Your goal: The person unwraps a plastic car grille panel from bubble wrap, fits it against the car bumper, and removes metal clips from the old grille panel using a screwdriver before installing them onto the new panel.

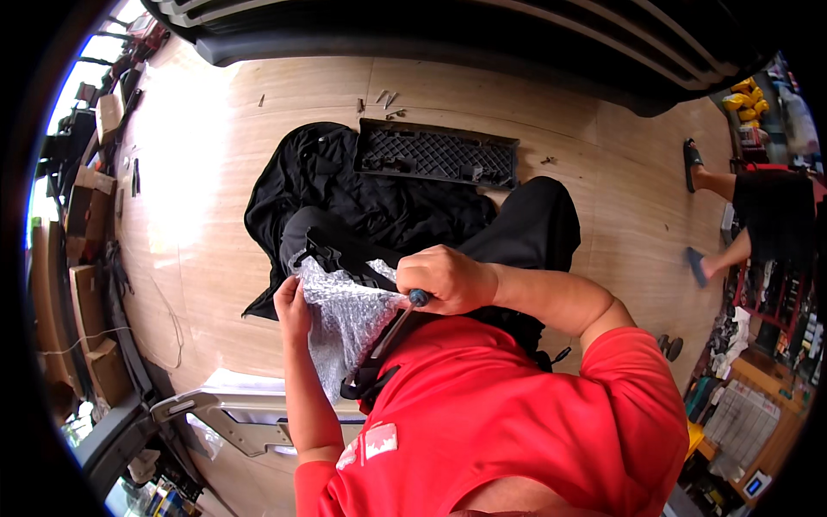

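A sheet of bubble wrap lies across my lap, partly around a black plastic part. My left hand pinches the wrap at its left edge. Closed in a fist, my right hand holds what looks like a screwdriver with a dark rounded handle; its metal shaft seems to slant down toward my body. The wrap's right edge stretches up to this fist, and whether the fingers also grip it is hidden. Much of the black part is covered by the wrap.
Beyond my legs, a black grille panel rests by a crumpled black cloth. Several screws are scattered on the floor. A large dark bumper spans the far side. At right stands another person; cardboard boxes line the left.
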Available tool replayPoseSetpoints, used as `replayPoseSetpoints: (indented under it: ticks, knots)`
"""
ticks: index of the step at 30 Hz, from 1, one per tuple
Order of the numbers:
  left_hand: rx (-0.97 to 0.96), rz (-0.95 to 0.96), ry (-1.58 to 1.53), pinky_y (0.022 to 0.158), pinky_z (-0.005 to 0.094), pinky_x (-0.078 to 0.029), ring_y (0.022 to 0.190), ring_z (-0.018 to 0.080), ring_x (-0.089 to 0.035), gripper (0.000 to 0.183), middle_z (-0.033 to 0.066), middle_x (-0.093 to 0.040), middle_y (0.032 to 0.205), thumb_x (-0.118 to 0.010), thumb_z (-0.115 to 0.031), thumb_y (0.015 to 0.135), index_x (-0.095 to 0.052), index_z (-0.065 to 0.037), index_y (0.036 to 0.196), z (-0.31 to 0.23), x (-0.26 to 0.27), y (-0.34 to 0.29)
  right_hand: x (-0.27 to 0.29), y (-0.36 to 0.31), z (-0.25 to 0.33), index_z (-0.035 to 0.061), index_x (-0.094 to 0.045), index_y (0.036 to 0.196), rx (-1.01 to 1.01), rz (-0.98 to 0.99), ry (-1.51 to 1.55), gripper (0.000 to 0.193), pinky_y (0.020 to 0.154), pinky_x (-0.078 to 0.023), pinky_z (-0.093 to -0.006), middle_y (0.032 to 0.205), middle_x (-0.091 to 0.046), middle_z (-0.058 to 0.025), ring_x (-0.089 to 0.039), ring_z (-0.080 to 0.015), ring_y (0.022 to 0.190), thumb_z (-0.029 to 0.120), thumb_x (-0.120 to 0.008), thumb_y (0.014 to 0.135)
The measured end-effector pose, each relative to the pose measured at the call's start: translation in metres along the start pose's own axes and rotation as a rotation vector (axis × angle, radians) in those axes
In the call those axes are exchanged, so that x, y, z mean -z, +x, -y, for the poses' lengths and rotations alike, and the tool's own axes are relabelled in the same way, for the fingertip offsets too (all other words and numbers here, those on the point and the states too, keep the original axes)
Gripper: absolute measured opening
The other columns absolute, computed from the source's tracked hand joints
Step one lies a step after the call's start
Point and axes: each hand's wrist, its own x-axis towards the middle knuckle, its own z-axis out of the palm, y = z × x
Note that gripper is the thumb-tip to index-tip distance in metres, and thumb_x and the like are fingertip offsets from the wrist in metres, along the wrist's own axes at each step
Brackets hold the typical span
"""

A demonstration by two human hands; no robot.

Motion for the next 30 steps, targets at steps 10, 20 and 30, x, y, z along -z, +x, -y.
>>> replayPoseSetpoints:
  ticks: [10,20,30]
  knots:
    - [0.135,-0.036,-0.093,0.063,0.0189,-0.043,0.07,0.0034,-0.053,0.016,-0.001,-0.062,0.08,-0.053,-0.009,0.097,-0.062,0.003,0.093,-0.007,-0.007,0.019,-0.065,-0.037,-0.002,0.0058,-0.059,0.09,-0.073,0.396,0.046,0.014,0.075,-0.05,-0.0385,0.089,-0.064,-0.0108,-0.062,-0.0299,0.086,0.009,-0.058,0.076]
    - [0.121,0.075,0.223,0.053,0.0248,-0.042,0.06,0.0056,-0.05,0.014,-0.0004,-0.056,0.069,-0.059,-0.008,0.093,-0.064,0.003,0.087,-0.073,-0.047,-0.014,0.049,-0.031,-0.021,-0.0009,-0.063,0.113,-0.648,-0.216,0.29,0.033,0.078,-0.051,-0.0327,0.096,-0.07,-0.0118,-0.067,-0.0198,0.09,0.019,-0.069,0.087]
    - [-0.104,0.234,0.724,0.062,0.034,-0.048,0.067,0.0303,-0.063,0.012,0.0176,-0.064,0.08,-0.062,-0.006,0.086,-0.067,0.002,0.094,-0.132,-0.058,-0.028,0.037,-0.021,-0.018,-0.0012,-0.065,0.105,-0.826,0.032,0.168,0.035,0.073,-0.049,-0.0343,0.08,-0.067,-0.0176,-0.065,-0.0227,0.078,0.022,-0.07,0.08]
